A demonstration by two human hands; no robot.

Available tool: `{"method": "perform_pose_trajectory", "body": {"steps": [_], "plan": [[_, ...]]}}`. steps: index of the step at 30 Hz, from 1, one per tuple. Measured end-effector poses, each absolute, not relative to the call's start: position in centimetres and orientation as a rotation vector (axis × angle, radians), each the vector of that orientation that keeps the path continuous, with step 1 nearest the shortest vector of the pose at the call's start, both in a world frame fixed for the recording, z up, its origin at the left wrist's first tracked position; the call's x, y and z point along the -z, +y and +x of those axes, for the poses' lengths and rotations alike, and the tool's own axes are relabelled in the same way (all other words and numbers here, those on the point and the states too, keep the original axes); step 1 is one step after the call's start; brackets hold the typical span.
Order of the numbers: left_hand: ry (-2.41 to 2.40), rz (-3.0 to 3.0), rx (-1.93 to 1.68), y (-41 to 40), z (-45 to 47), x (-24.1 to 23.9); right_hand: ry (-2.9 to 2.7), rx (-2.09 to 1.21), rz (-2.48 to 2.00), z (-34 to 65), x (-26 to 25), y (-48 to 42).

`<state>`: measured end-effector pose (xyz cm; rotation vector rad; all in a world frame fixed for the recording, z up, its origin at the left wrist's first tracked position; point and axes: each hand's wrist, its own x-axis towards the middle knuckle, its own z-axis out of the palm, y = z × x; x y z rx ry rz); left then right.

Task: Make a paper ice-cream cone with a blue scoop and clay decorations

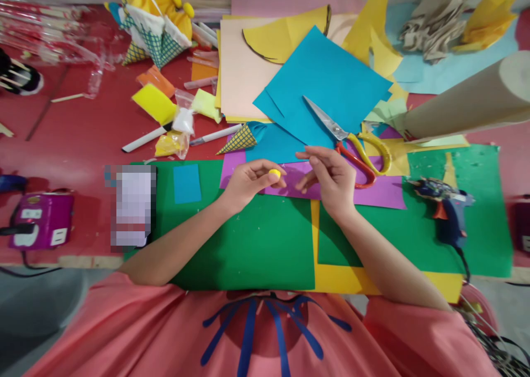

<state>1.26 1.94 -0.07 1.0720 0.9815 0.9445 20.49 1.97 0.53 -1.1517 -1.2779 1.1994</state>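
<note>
My left hand (247, 185) pinches a small yellow ball (275, 174), perhaps soft clay, between thumb and fingertips. A short gap to the right, my right hand (334, 181) hovers with its fingers loosely bent and apart, holding nothing. Both hands are above a purple sheet (290, 185) and green sheets (248, 250). Just beyond my right hand lie scissors (327, 118) with one red and one yellow handle, blades closed, on blue paper (306, 79). A small yellow checkered cone (240, 139) with a blue top rests beyond my left hand.
A glue gun (453, 217) lies at right, near a big paper roll (467, 98). On the left are a blurred-out phone-like object (132, 206), a purple power box (41, 222), a yellow clay packet (155, 104) and a marker (144, 138). Larger checkered cones (155, 35) stand behind.
</note>
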Motion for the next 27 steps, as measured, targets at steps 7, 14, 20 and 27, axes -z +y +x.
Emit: {"method": "perform_pose_trajectory", "body": {"steps": [7,14,20,27], "plan": [[0.943,1.112,-1.045,2.0,1.2,0.1,-0.99,-1.757,-0.941,20.2,-1.2,2.4],[1.032,1.284,-0.963,1.9,1.1,-0.3,-1.223,-1.617,-0.961,20.4,-0.6,2.7],[1.109,1.605,-0.864,1.4,1.5,-1.0,-1.3,-1.627,-0.902,20.0,-1.1,1.8],[1.107,1.632,-0.838,1.2,1.8,-0.8,-1.402,-1.665,-0.799,20.0,-0.9,1.0]]}}
